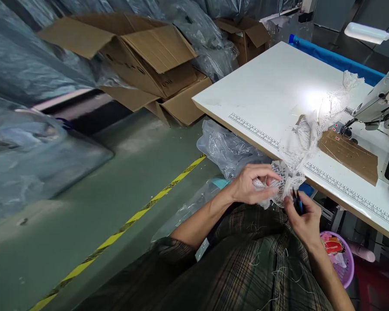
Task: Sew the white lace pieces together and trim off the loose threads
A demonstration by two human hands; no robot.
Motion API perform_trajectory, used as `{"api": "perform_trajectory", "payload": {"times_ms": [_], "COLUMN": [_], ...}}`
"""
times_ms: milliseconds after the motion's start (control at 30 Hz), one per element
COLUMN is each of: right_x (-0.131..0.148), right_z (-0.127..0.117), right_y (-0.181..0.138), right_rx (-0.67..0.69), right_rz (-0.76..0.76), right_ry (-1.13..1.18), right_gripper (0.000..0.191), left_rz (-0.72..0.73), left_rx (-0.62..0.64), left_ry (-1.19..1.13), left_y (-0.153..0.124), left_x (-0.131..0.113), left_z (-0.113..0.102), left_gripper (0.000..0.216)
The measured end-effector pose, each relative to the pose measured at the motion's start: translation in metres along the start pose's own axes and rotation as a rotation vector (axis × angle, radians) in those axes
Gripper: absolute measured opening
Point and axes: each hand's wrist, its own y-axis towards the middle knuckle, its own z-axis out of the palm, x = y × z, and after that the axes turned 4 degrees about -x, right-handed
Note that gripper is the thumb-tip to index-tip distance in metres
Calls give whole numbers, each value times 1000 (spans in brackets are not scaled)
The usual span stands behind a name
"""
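White lace fabric (pixel 294 149) runs in a bunched strip over the table's front edge and down toward my lap. My left hand (pixel 254 183) is closed on the lower end of the lace, thumb and fingers pinching it. My right hand (pixel 304 216) holds small dark thread snips (pixel 297 202), with their points up beside the lace. The right fingertips are close against the lace edge; whether they also grip it I cannot tell. At the right of the table stands a sewing machine (pixel 381 103), with the upper part of the lace lying near it.
The white table (pixel 262 82) has printed rulers along its front. Brown card (pixel 348 155) lies by the machine. A lamp (pixel 366 32) hangs above. Open cardboard boxes (pixel 149 60) and plastic bags (pixel 227 144) stand leftward. A purple basket (pixel 349 270) sits below right.
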Motion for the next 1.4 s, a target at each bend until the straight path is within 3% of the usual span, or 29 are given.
{"api": "perform_trajectory", "payload": {"times_ms": [67,200,267,500,667,833,1000,1400], "right_x": [6,14,14,-4,-23,-26,-27,-28], "right_z": [-2,-4,-5,-18,-20,-10,0,-3], "right_y": [-7,-14,-14,-9,0,13,19,13], "right_rx": [98,153,154,192,213,258,202,218], "right_rz": [-82,-137,-113,7,201,157,112,120], "right_ry": [31,45,25,-43,-96,-142,-149,-126], "right_gripper": [10,11,12,21,51,56,53,50], "left_rz": [-91,-316,-378,-499,-654,-639,-690,-736], "left_rx": [-7,182,244,269,242,248,224,210], "left_ry": [-69,-266,-378,-472,-381,-390,-349,-392], "left_y": [4,6,5,-2,-7,-9,-10,-8], "left_x": [6,17,21,25,18,15,17,17], "left_z": [-4,8,17,20,15,12,12,12], "left_gripper": [27,63,70,50,41,39,44,45]}}
